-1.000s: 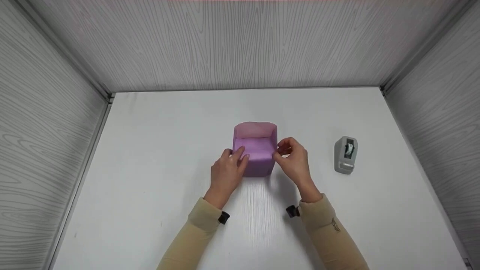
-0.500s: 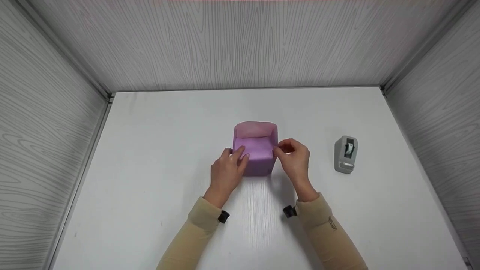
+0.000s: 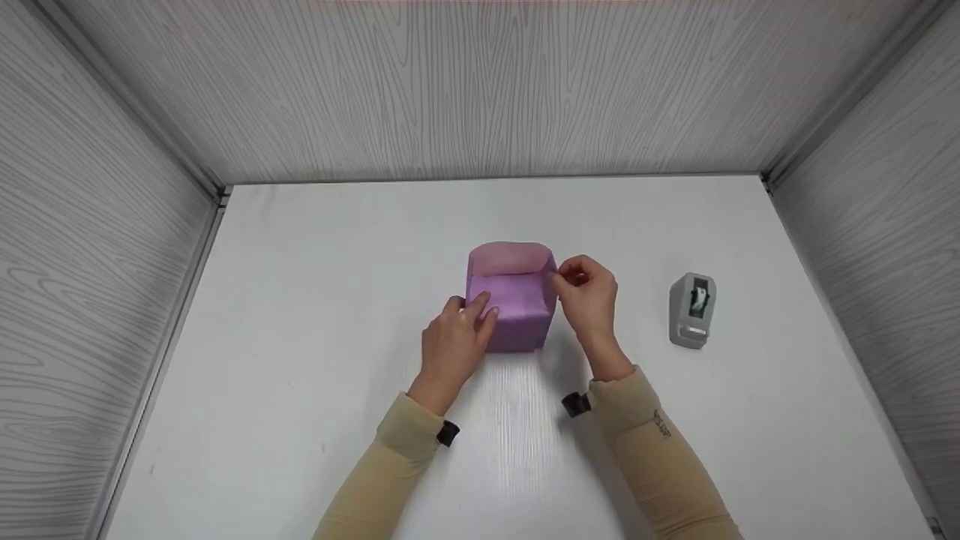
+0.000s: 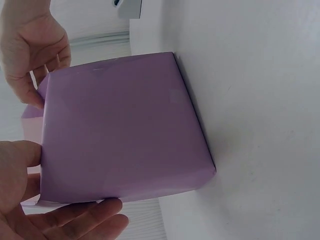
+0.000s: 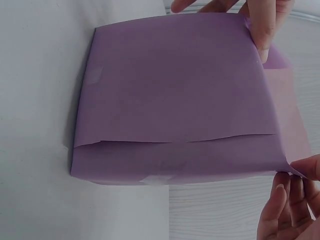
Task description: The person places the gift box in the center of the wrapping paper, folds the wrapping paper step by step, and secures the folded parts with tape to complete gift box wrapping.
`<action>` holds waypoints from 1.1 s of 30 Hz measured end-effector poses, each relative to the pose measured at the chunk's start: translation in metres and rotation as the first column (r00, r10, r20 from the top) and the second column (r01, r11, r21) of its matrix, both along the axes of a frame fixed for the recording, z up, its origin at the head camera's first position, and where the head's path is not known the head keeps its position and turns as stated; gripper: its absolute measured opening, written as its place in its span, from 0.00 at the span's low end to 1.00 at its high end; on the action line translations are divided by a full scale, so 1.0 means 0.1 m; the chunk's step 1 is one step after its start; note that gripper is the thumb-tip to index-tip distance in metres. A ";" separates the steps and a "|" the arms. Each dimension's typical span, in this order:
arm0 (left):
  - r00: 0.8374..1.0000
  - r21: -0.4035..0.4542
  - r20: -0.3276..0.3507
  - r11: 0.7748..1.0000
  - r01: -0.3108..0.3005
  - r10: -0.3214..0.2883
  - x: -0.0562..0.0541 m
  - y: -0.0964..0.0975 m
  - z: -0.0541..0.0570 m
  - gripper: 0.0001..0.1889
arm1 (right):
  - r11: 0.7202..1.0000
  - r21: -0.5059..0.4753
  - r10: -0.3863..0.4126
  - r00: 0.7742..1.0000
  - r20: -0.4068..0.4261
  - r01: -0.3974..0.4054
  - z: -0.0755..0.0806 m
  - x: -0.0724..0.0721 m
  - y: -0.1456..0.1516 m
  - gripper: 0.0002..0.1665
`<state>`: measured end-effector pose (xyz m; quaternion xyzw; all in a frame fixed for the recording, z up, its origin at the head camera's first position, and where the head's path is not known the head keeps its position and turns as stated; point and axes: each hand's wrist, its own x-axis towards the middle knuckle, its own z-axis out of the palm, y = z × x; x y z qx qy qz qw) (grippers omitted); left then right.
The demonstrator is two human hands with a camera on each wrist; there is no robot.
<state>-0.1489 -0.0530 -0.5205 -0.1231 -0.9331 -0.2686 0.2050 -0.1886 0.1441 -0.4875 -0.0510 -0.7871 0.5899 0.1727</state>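
A box wrapped in purple paper stands upright in the middle of the table, its paler flap raised at the far side. At its left, my left hand grips the box, thumb and forefinger over the top edge and the other fingers along the side. My right hand pinches the paper edge at the top right corner between thumb and fingers. In the right wrist view, an overlapping seam crosses the paper, and a piece of clear tape sits near the lower edge.
A grey tape dispenser stands on the white table to the right of my right hand. Wood-grain panels enclose the table at the back and both sides.
My right hand has moved away from me along the box's right side toward the far corner, pulling the paper edge slightly outward. The left hand stays in place.
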 end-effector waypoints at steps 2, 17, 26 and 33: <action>1.000 -0.001 -0.004 1.000 0.001 -0.001 0.00 0.00 0.00 0.18 | 1.000 -0.014 0.001 1.000 -0.006 -0.002 0.01 -0.02 -0.01 0.03; 0.999 0.003 -0.034 1.000 0.001 -0.001 -0.01 0.00 -0.02 0.17 | 0.996 -0.090 0.013 0.994 -0.112 -0.024 0.01 -0.11 -0.03 0.05; 0.999 0.016 -0.047 1.000 0.003 -0.002 -0.01 0.01 -0.03 0.16 | 0.995 -0.079 0.053 0.991 -0.119 -0.063 0.02 -0.10 -0.02 0.08; 0.999 0.018 -0.044 1.000 -0.001 0.002 0.00 0.01 -0.03 0.16 | 0.990 0.006 0.138 0.986 -0.088 -0.138 0.02 -0.02 0.02 0.15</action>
